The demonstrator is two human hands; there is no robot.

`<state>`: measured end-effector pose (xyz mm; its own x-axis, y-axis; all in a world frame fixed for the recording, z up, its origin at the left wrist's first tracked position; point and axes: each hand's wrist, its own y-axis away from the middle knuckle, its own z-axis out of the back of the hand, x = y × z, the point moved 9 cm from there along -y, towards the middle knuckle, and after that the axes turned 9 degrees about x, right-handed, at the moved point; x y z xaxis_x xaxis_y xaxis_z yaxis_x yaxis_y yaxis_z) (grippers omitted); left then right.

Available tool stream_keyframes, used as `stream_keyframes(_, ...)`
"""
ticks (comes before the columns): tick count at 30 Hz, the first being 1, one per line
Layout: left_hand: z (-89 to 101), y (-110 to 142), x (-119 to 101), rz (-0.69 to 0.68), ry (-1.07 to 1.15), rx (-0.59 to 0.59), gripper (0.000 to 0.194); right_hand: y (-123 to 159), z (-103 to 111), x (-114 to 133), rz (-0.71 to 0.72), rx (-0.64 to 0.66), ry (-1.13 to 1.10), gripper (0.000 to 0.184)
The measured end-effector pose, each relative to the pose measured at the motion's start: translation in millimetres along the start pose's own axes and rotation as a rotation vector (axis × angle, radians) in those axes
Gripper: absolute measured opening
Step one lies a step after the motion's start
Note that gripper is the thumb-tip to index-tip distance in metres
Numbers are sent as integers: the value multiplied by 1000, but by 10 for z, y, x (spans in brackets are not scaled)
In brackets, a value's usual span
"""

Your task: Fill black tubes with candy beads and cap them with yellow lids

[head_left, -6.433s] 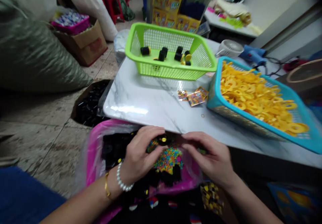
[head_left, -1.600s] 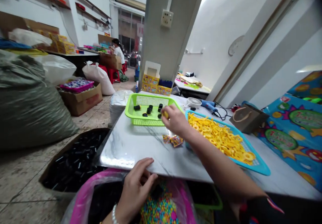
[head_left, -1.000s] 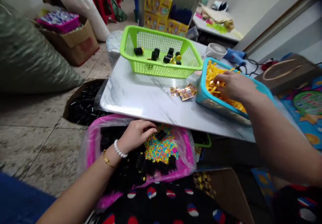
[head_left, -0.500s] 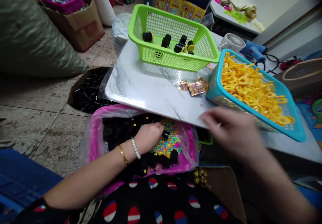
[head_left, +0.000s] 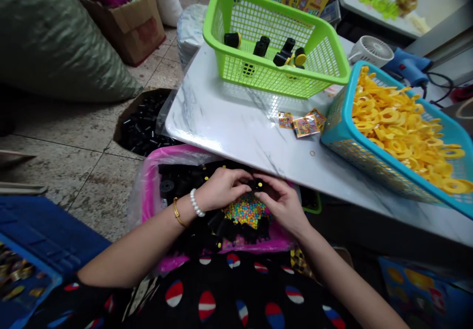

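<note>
Over a pink basin (head_left: 149, 186) lined with clear plastic, my two hands meet fingertip to fingertip. A small black plastic cylinder (head_left: 255, 184) with a yellow spot sits between them. My left hand (head_left: 223, 189), wearing a pearl bracelet and a gold bangle, pinches it from the left. From the other side, my right hand (head_left: 285, 203) closes thumb and fingers on it. Directly below lie colourful candy beads (head_left: 247, 212), with more black cylinders (head_left: 221, 225) around them. The far ends of the fingers partly hide the held piece.
On the marble-patterned table (head_left: 229, 117), a green basket (head_left: 277, 80) holds several black-and-yellow cylinders. Small printed sachets (head_left: 306, 126) lie near a blue basket (head_left: 342, 132) of yellow ring-shaped pieces (head_left: 399, 122). A box of black parts (head_left: 146, 124) stands on the floor at left.
My right hand has come from the blue basket across to the pink basin and met my left hand at a black cylinder. Earlier it was at the green basket. The view has shifted.
</note>
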<state>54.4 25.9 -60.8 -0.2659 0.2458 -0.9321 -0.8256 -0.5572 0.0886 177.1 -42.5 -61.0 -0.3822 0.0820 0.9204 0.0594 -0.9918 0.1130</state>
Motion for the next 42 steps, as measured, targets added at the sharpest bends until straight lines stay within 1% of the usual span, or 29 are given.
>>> stream_keyframes(2,56,16,-28,-21,20,-56,30,-9,45,55,61,-13,199,36)
stream_keyframes(4,108,29,-23,-10,72,-107,32,-35,-14,107,111,23,482,35)
stream_keyframes(6,102,27,0,8,160,-95,31,-74,-196,121,147,123,772,31)
stream_keyframes(7,85,23,2,10,202,-71,30,-92,-306,111,160,183,871,28)
stream_keyframes(9,58,26,-24,-6,249,-25,29,-115,-505,80,178,289,962,26)
stream_keyframes(11,66,51,-82,-35,261,-3,28,-113,-609,83,203,331,927,24)
stream_keyframes(12,85,71,-119,-53,271,-5,26,-103,-607,94,207,326,866,25)
stream_keyframes(13,112,95,-160,-72,291,-14,25,-88,-569,100,196,311,778,30)
stream_keyframes(14,144,122,-202,-94,319,-28,24,-68,-494,104,172,282,655,37)
stream_keyframes(16,215,174,-289,-146,366,-67,23,-8,-286,98,112,199,330,47)
stream_keyframes(18,279,216,-370,-203,347,-108,22,68,-103,90,71,119,19,45)
stream_keyframes(19,304,233,-410,-235,310,-127,22,103,-39,91,65,86,-103,43)
stream_keyframes(20,322,246,-449,-269,261,-142,22,132,10,95,66,52,-191,41)
stream_keyframes(22,333,262,-516,-334,157,-158,23,166,56,96,74,5,-275,38)
stream_keyframes(25,302,270,-592,-419,17,-167,31,173,73,119,120,-45,-260,37)
stream_keyframes(26,281,274,-620,-449,-27,-171,36,174,87,146,145,-73,-215,36)
stream_keyframes(28,227,291,-688,-509,-109,-183,43,188,128,266,213,-147,-48,37)
stream_keyframes(29,204,301,-724,-527,-147,-195,43,202,145,365,258,-183,57,36)
stream_keyframes(31,184,320,-794,-535,-215,-233,36,232,164,615,358,-222,247,35)
stream_keyframes(32,192,326,-823,-524,-248,-258,33,240,167,753,414,-207,316,36)
stream_keyframes(34,241,341,-885,-525,-305,-306,30,233,217,1001,495,-128,429,38)
stream_keyframes(35,308,338,-886,-496,-338,-360,31,223,306,1104,513,-101,488,37)
stream_keyframes(36,404,341,-878,-467,-368,-440,31,208,468,1193,509,-112,553,34)
stream_keyframes(37,502,345,-870,-452,-391,-520,31,196,718,1271,486,-183,623,29)
stream_keyframes(38,596,339,-848,-427,-416,-596,31,188,1033,1338,444,-298,699,23)
stream_keyframes(40,728,298,-797,-395,-468,-694,30,184,1747,1404,293,-582,863,13)
stream_keyframes(41,763,264,-763,-378,-496,-717,30,124,2037,1374,186,-624,967,14)
stream_keyframes(42,778,230,-730,-364,-525,-727,31,21,2275,1284,53,-590,1067,17)
